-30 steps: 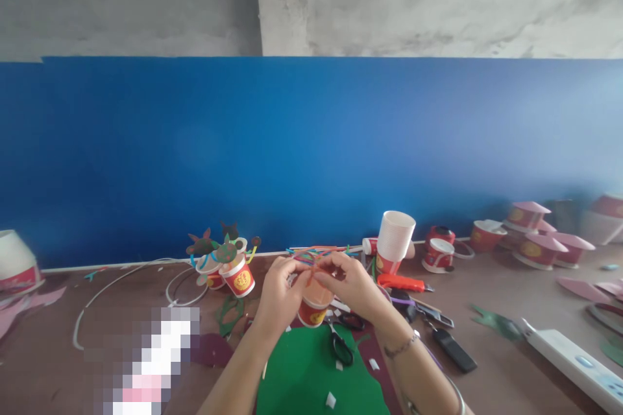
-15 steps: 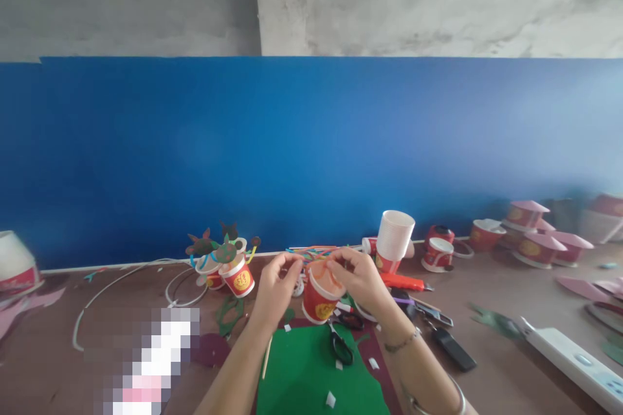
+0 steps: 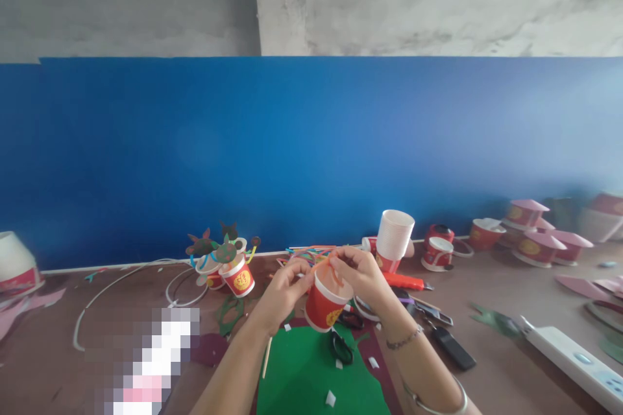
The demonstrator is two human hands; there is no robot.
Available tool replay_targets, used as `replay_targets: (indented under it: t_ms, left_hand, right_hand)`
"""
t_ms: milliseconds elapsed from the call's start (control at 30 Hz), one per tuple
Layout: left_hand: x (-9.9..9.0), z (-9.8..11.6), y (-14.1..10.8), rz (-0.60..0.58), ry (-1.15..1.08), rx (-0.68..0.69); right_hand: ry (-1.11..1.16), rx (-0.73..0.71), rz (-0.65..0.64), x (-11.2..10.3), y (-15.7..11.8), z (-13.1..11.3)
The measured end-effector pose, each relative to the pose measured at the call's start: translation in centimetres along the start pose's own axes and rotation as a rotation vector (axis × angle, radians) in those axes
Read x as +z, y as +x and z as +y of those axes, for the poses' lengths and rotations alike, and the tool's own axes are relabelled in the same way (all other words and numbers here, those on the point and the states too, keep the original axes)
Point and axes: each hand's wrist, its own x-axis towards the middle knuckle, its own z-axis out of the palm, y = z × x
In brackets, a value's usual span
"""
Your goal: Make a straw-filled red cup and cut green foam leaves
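Observation:
A red and white paper cup (image 3: pixel 325 308) with a yellow emblem is held tilted above the green sheet (image 3: pixel 311 369). My left hand (image 3: pixel 287 292) pinches at its left rim, thumb and fingers closed. An orange strip that looks like a pipe cleaner (image 3: pixel 321 264) bends over the cup's mouth. My right hand (image 3: pixel 357 275) has its fingertips closed on this strip at the far rim; part of the strip is hidden behind the fingers. Black-handled scissors (image 3: pixel 341 347) lie on the green sheet just below the cup.
Left of my hands stand cups with animal-head cutouts (image 3: pixel 241 279). A stack of white cups (image 3: pixel 395 233), an orange utility knife (image 3: pixel 403 281), a black key fob (image 3: pixel 453 347) and a white power strip (image 3: pixel 574 363) are on the right. Coloured strips (image 3: pixel 311 250) lie behind.
The cup has shifted slightly right and toward me, and its tilt has changed. My left hand has moved right to the cup's rim. The right hand stays at the strip.

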Motion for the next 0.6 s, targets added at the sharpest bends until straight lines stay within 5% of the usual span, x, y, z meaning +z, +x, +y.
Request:
replay_targets:
  t_ms: [300,600]
  left_hand:
    - [-0.1,-0.6,0.4,0.124,0.067,-0.012]
    - [0.0,-0.2,0.3,0.165,0.313,0.117]
  right_hand:
    - [-0.122,-0.042,-0.102,-0.2,-0.2,-0.7]
    - [-0.211,-0.07,-0.083,0.7,-0.3,-1.2]
